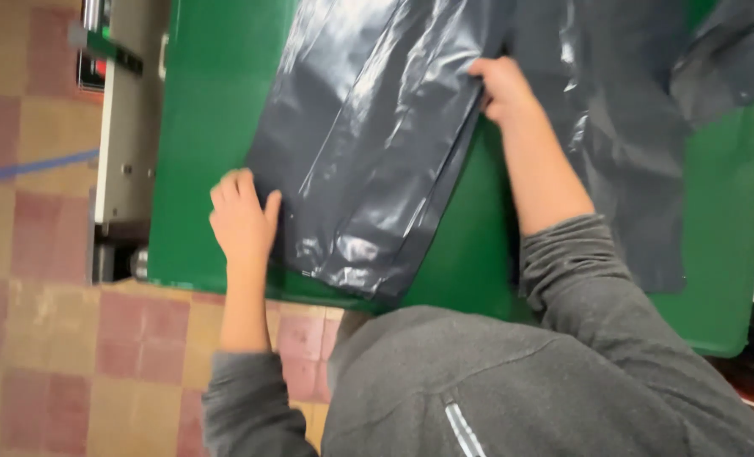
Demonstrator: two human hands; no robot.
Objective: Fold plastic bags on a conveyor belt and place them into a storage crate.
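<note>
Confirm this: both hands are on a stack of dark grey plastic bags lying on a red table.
Wrong on one point: the table is green, not red, as the head view shows. The left hand and right hand do rest on the dark grey plastic bags.

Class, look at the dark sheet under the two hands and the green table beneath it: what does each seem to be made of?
Dark sheet: apparently thin plastic film, glossy; it shows bright glare streaks and soft creases, held by the left hand and right hand. Green table: smooth, evenly coloured, faint sheen; perhaps painted or laminated, the look leaves it open.
</note>
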